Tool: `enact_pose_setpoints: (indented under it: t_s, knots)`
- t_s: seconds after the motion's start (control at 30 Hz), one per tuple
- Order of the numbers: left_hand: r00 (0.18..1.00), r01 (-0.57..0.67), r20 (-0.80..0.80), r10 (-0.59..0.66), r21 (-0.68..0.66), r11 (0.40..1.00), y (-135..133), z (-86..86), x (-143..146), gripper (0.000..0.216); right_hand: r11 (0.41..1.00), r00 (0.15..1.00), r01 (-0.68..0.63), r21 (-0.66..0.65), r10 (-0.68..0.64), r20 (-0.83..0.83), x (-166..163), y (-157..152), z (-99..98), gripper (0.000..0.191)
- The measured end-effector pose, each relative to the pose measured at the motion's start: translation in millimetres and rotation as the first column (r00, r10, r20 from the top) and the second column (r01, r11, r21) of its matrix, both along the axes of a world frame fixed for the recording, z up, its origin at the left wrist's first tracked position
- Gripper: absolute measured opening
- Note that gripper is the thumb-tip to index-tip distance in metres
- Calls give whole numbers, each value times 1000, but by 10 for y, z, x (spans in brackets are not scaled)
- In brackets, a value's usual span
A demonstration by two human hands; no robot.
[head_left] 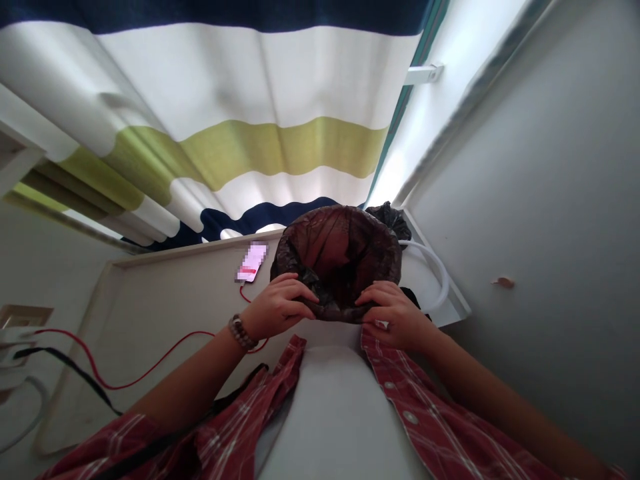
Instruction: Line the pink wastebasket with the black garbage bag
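A reddish bin lined with a thin black garbage bag (pixel 340 230) stands upright in front of me, its mouth facing me. The bag is folded outward over the rim. My left hand (pixel 283 303) pinches the bag at the near left of the rim, fingers inside and thumb outside. At the near right, my right hand (pixel 393 313) grips the same edge in a like way. The bin's lower part and its floor are hidden by the bag and by shadow.
A phone (pixel 253 261) lies on the white surface left of the bin, joined to a red cable (pixel 150 380). Behind the bin sits a dark bundled bag (pixel 391 220). A white hose (pixel 440 270) curves at right, near the wall (pixel 550 233). A striped curtain (pixel 280 80) hangs behind.
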State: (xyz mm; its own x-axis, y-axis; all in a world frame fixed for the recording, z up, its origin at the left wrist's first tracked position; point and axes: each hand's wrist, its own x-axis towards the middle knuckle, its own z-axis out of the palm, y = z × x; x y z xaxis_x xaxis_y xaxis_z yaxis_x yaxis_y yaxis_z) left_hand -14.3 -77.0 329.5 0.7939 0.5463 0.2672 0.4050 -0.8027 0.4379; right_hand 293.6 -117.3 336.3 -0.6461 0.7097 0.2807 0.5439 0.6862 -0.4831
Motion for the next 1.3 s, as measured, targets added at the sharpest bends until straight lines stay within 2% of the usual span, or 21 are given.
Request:
enact_pose_setpoints:
  t_s: [0.13,0.23,0.3,0.37,0.43,0.5,0.6,0.7,0.87,1.0,1.07,1.13,1.17,1.2,1.23,1.27,1.3]
  knots:
    - [1000,-13,-10,13,-3,1000,-21,48,19,18,997,999,0,77,-3,44,41,-61,-89,6]
    - [999,-46,22,48,-92,995,-43,174,45,9,998,997,-1,61,5,-72,119,-55,-56,9]
    - [992,-95,69,106,-137,986,-38,261,76,11,998,988,33,61,-23,-156,200,5,-25,12]
    - [985,-137,91,149,-126,982,-15,307,116,17,996,990,35,86,-23,-140,283,102,-20,21]
    - [988,-142,43,145,-80,987,19,292,157,27,993,999,-20,119,25,-47,347,206,-58,29]
    - [992,-122,-36,121,-33,992,51,224,184,32,988,998,-62,143,59,21,386,288,-130,27]
    - [989,-125,-85,125,10,992,83,89,188,25,983,998,-59,176,56,25,422,355,-246,26]
    - [987,-138,-83,140,34,990,100,7,171,28,976,996,-90,198,87,25,487,407,-288,28]
    - [988,-126,-78,130,55,991,114,34,175,30,970,983,-171,171,158,91,632,526,-190,27]
    - [990,-121,-61,125,66,990,117,79,201,29,966,979,-192,171,176,106,637,548,-71,24]
    - [990,-126,-56,130,66,990,112,86,216,27,968,983,-179,175,168,79,675,547,-34,30]
    - [989,-143,-37,146,68,987,102,80,233,26,984,998,-58,169,57,12,836,571,-69,40]
    - [987,-155,-20,157,72,985,94,72,243,26,986,998,65,151,-61,-30,977,595,-133,44]
    - [985,-170,-6,171,74,983,86,61,254,25,961,968,247,125,-239,-79,1158,626,-235,43]
    - [983,-186,6,186,76,980,76,49,265,25,875,876,477,85,-466,-123,1371,659,-375,40]
    - [980,-199,15,198,76,977,68,38,277,25,736,732,677,17,-670,-123,1606,687,-547,40]
    - [977,-212,16,211,73,975,59,29,290,25,586,586,806,-76,-810,-31,1846,706,-744,42]
